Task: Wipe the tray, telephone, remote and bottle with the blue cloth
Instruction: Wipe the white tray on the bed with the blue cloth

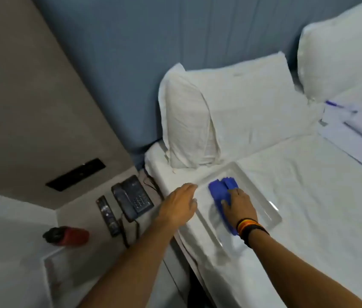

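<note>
Tray (271, 215), clear or white, lies on bed (308, 207) near its edge, at about 5 o'clock of frame centre. Right hand (238, 205) presses flat, palm down, on blue cloth (218, 190) inside tray; fingers spread over cloth rather than curled round it. Cloth pokes out at 11 o'clock of that hand. Striped wristbands (250, 230) on right wrist. Left hand (180, 205) rests open, palm down, at tray's near-left rim, holding nothing; contact with rim unclear. Bedside table (91, 258) at 8 o'clock carries telephone (132, 196), remote (107, 215) just beside it at its 8 o'clock, and red bottle (66, 235) with dark cap lying on its side, further at 8 o'clock. White pillow (220, 116) sits at 12 o'clock of tray, touching or nearly touching its far end
</note>
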The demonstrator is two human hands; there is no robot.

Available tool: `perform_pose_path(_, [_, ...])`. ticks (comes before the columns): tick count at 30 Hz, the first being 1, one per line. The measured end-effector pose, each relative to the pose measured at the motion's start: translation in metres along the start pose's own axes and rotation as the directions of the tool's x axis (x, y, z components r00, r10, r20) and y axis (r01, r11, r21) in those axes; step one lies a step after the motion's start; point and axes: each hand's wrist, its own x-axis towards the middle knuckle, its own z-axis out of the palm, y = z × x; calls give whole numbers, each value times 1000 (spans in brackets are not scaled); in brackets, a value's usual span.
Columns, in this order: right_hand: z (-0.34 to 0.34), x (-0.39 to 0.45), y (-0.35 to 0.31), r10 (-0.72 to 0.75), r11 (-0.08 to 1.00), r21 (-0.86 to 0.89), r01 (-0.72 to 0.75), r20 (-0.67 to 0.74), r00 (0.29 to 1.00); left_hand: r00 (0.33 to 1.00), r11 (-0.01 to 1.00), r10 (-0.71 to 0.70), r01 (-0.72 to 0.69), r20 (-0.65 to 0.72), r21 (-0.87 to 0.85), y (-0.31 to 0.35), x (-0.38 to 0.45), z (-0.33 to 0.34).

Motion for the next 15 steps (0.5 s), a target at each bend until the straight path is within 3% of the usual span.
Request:
perform_pose_path(5, [48, 24, 56, 243, 969, 18, -245, 57, 968, 995, 989, -73, 80, 62, -128, 19, 71, 77])
perform_pose_path(9, [76, 32, 70, 236, 971, -27, -239, -77, 969, 996, 996, -80, 79, 47, 34, 28, 123, 118])
perform_pose_path(12, [75, 38, 65, 273, 953, 153, -262, -54, 961, 992, 979, -128, 125, 5, 162, 31, 141, 120])
perform_pose_path(15, [63, 36, 49, 291, 869, 421, -260, -9, 957, 977, 977, -212, 213, 21, -8, 28, 141, 101])
